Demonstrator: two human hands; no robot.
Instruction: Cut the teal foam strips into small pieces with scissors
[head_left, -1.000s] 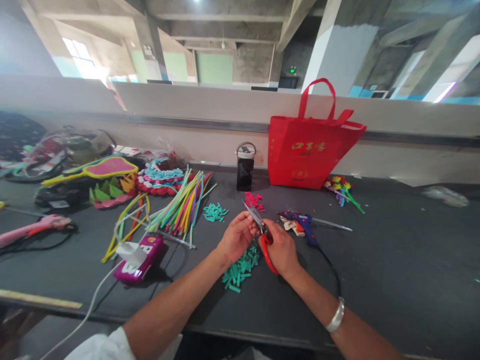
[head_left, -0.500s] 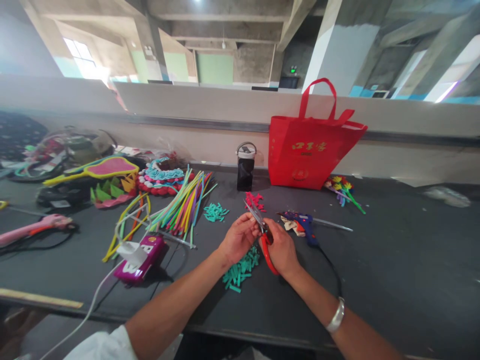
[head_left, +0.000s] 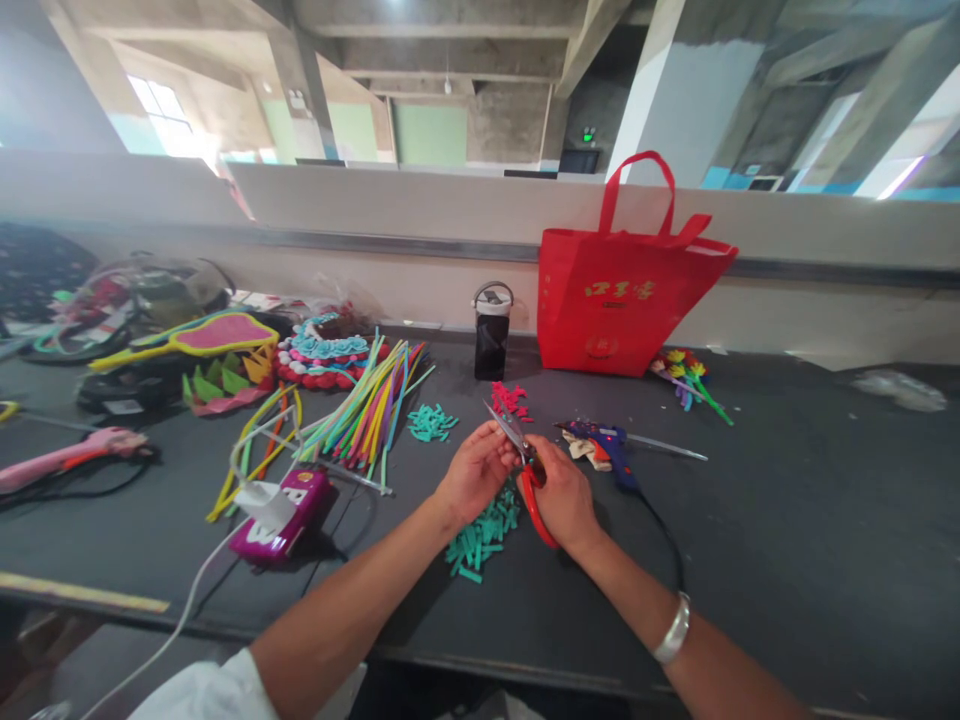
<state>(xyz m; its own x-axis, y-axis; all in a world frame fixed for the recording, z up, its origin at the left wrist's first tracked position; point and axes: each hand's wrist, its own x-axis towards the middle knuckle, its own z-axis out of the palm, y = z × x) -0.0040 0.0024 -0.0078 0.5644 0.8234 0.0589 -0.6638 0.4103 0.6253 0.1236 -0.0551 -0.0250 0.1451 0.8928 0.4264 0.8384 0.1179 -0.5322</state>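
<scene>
Red-handled scissors [head_left: 534, 500] are held in my right hand [head_left: 564, 497], their blades pointing up and to the left. My left hand [head_left: 478, 472] is closed beside the blades, its thumb and fingertips pinched together; whatever is between them is too small to make out. Beneath my hands lies a pile of cut teal strips [head_left: 480, 540], partly hidden by the left hand. Just beyond the scissor tips is a small heap of pink-red pieces [head_left: 510, 401]. To the left of it sits a heap of smaller teal pieces [head_left: 431, 423].
A blue glue gun [head_left: 611, 445] with its cord lies right of my hands. A bottle [head_left: 492, 335] and a red bag [head_left: 626, 300] stand at the back. Left are colourful strips [head_left: 375, 410], a purple power strip [head_left: 281, 520] and a pink glue gun [head_left: 75, 458].
My hands stay in nearly the same place, with the scissor blades shifting only slightly beside the left fingertips. The piles on the table look the same.
</scene>
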